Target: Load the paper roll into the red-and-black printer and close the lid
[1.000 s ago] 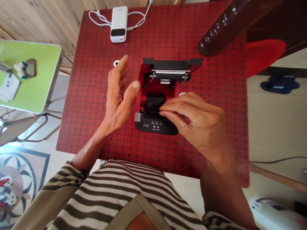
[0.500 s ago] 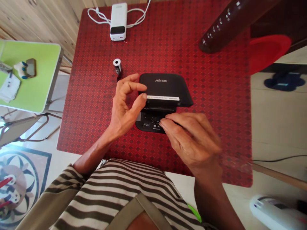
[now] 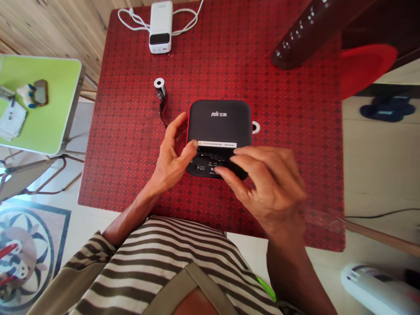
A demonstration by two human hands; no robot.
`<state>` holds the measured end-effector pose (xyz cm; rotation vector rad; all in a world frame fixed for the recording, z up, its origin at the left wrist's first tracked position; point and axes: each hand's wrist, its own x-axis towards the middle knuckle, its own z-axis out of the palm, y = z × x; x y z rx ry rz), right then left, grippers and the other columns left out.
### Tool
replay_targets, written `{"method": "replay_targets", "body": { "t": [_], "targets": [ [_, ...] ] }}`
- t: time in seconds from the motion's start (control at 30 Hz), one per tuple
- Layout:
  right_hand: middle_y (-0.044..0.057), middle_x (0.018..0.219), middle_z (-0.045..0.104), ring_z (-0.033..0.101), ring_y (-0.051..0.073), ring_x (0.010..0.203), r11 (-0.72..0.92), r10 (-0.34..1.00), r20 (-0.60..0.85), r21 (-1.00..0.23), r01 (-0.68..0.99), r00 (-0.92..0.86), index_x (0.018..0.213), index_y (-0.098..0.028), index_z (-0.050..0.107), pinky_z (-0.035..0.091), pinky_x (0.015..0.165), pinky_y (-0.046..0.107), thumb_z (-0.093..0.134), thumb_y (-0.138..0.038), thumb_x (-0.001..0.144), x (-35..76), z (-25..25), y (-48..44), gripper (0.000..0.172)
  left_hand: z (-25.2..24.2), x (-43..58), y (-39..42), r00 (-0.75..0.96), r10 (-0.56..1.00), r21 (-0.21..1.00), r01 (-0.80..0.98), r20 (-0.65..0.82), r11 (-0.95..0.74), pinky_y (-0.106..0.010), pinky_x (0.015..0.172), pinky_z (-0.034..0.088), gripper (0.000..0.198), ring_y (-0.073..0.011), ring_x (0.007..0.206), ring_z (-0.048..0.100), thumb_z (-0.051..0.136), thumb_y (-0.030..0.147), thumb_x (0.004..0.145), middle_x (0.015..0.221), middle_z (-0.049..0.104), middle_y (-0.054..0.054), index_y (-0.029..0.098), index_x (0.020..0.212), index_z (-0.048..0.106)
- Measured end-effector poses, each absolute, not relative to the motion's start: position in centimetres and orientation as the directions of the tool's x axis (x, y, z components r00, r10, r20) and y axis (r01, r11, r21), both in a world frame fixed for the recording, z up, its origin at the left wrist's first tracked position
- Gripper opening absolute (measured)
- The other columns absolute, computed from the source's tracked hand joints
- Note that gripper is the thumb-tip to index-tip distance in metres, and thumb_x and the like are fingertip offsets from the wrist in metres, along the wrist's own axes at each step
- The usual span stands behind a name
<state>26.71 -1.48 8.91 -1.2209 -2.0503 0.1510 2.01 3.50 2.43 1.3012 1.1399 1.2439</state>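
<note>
A small black receipt printer (image 3: 219,127) with a red rim lies on the table, its lid down flat over the body. The lid bears a white logo and a white warning strip, and below it is a lower panel with printed symbols. My left hand (image 3: 172,159) grips the printer's left side, thumb on the top near the strip. Above the lower panel hovers my right hand (image 3: 265,179), thumb and fingers apart, fingertips at or very near the surface. A white paper roll (image 3: 256,127) shows partly at the right edge; another paper roll (image 3: 159,87) with a dark strip stands upper left.
A red patterned cloth (image 3: 131,131) covers the table. At its back are a white power bank (image 3: 160,28) and a white cable (image 3: 188,28). A dark cylinder (image 3: 295,43) leans in at upper right. A green table (image 3: 62,105) stands to the left.
The printer's raised, tilted lid has come down flat. My left hand has moved from the lid's corner to the printer's side. My right fingers have spread, and the roll at right has come into view.
</note>
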Motion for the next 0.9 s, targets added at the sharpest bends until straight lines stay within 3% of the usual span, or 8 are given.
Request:
{"method": "replay_targets", "body": {
  "t": [0.13,0.3,0.5,0.67,0.77,0.9],
  "targets": [
    [0.013,0.154,0.095,0.091,0.043,0.141,0.52,0.803,0.538,-0.422,0.742,-0.256,0.158,-0.037,0.077,0.072,0.122,0.065,0.09,-0.035,0.12,27.2,8.8,-0.8,0.04,1.7,1.5,3.6,0.082,0.992,0.995,-0.037,0.099,-0.096,-0.067,0.157,0.055,0.084,-0.045,0.19,0.062,0.089,0.084,0.116,0.2,0.066,-0.013,0.04,0.183,0.064],
    [0.012,0.156,0.096,0.093,0.041,0.143,0.556,0.777,0.541,-0.351,0.754,-0.321,0.163,-0.03,0.079,0.073,0.121,0.058,0.089,-0.038,0.121,27.6,8.5,-0.6,0.044,1.1,0.8,3.7,0.158,0.981,0.992,-0.066,0.117,-0.108,-0.064,0.159,0.052,0.081,-0.0449,0.191,0.061,0.086,0.076,0.121,0.201,0.066,-0.013,0.037,0.187,0.061],
    [0.014,0.157,0.095,0.092,0.042,0.146,0.532,0.793,0.53,-0.36,0.766,-0.302,0.17,-0.028,0.075,0.074,0.125,0.059,0.088,-0.042,0.122,27.2,8.2,-1.4,0.052,0.8,0.9,3.5,0.165,0.977,0.989,-0.084,0.132,-0.119,-0.067,0.162,0.048,0.082,-0.0471,0.195,0.055,0.087,0.076,0.121,0.202,0.064,-0.011,0.04,0.189,0.061],
    [0.014,0.164,0.092,0.088,0.042,0.155,0.525,0.807,0.521,-0.413,0.745,-0.28,0.179,-0.03,0.07,0.073,0.133,0.064,0.085,-0.042,0.123,27.3,7.6,-1.6,0.059,0.8,1.1,3.7,0.144,0.981,0.988,-0.1,0.13,-0.116,-0.065,0.157,0.055,0.077,-0.0451,0.188,0.064,0.088,0.072,0.122,0.199,0.068,-0.011,0.039,0.187,0.064],
    [0.017,0.167,0.089,0.086,0.043,0.157,0.537,0.783,0.575,-0.43,0.725,-0.239,0.188,-0.031,0.063,0.075,0.13,0.067,0.081,-0.048,0.125,27.4,6.4,-2.1,0.067,1.1,1.1,3.0,0.11,0.989,0.99,-0.105,0.104,-0.092,-0.065,0.153,0.06,0.075,-0.0448,0.18,0.072,0.09,0.072,0.121,0.194,0.073,-0.012,0.038,0.184,0.068],
    [0.022,0.172,0.085,0.089,0.046,0.152,0.427,0.799,0.6,-0.592,0.683,0.021,0.192,-0.032,0.061,0.08,0.12,0.067,0.083,-0.064,0.12,26.7,3.3,-4.0,0.081,1.7,0.9,1.1,0.089,0.993,0.991,-0.11,0.083,-0.073,-0.062,0.148,0.065,0.067,-0.0422,0.174,0.078,0.087,0.068,0.124,0.191,0.076,-0.011,0.039,0.183,0.072]
  ]
}}
